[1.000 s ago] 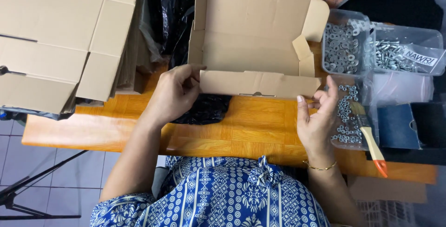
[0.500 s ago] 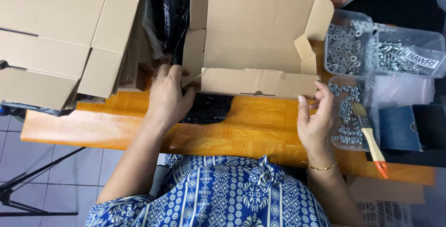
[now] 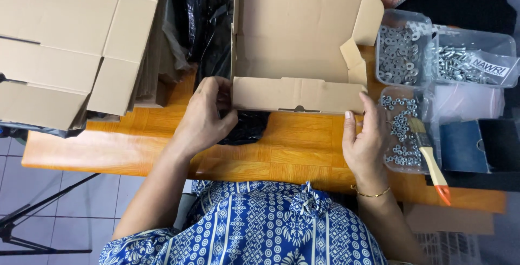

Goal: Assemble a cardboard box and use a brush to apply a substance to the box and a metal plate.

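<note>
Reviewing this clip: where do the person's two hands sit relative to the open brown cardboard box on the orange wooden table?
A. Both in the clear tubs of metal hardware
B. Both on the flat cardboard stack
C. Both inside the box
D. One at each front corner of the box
D: the left hand grips the front left corner of the open brown cardboard box and the right hand touches its front right corner.

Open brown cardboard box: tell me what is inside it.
The open brown cardboard box shows only bare cardboard floor inside. Its raised front wall hides the strip of floor right behind it.
</note>
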